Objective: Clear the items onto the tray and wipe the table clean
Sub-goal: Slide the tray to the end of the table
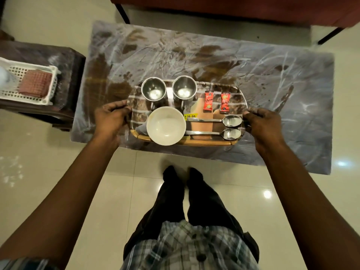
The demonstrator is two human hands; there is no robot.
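A patterned tray point(202, 143) with a wooden rim sits over the near edge of the low table point(272, 75). On it stand two steel mugs point(153, 89) point(184, 87), a white bowl point(166, 125), two red sachets point(208, 100) point(224, 102) and two spoons point(229, 121) point(228, 133). My left hand point(111, 118) grips the tray's left end. My right hand point(262, 123) grips its right end.
The table top shows brown smears and spots. A dark side table point(64, 61) at the left carries a white slatted basket point(49, 84) holding a reddish cloth point(36, 83). A red sofa point(233, 6) lies behind. My legs stand on the tiled floor below.
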